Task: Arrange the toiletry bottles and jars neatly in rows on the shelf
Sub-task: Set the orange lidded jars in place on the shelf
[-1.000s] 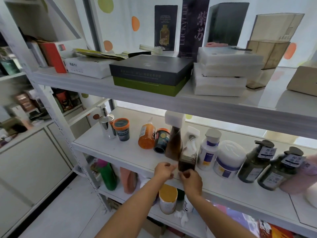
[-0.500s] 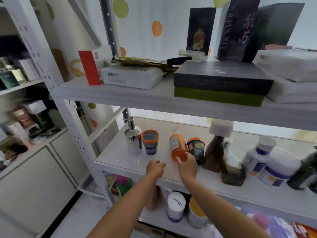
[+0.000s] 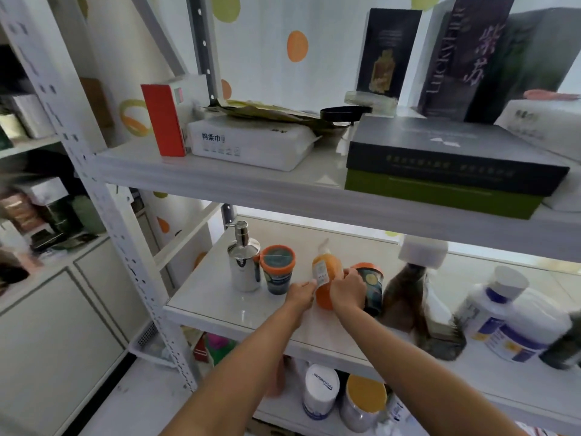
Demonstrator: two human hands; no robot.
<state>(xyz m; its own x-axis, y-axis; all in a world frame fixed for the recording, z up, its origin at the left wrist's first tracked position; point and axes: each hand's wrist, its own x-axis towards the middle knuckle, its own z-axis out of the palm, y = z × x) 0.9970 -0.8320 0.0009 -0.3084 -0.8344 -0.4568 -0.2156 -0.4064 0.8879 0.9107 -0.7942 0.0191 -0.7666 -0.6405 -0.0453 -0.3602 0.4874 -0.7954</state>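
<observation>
On the white middle shelf [image 3: 220, 305] an orange bottle [image 3: 325, 272] stands upright with both my hands on it. My left hand [image 3: 301, 294] pinches its lower left side at the label. My right hand [image 3: 347, 291] wraps its right side. To its left stand a chrome pump dispenser [image 3: 242, 262] and an orange-lidded dark jar [image 3: 278, 269]. A second orange-lidded dark jar [image 3: 372, 286] sits just behind my right hand. Further right are a brown bottle with a white cap [image 3: 408, 294], a white bottle with a blue label [image 3: 490, 305] and a white tub [image 3: 531, 335].
The upper shelf [image 3: 220, 180] carries a red box [image 3: 163, 119], a white tissue pack [image 3: 248, 143] and a grey and green box [image 3: 446, 165]. The lower shelf holds a white jar [image 3: 320, 391] and a yellow-lidded jar [image 3: 364, 401]. White cabinets [image 3: 53, 335] stand at left.
My hands left the brown bottle and moved left. My right hand took the orange bottle, then my left hand came up from the shelf to it. The view swung left.
</observation>
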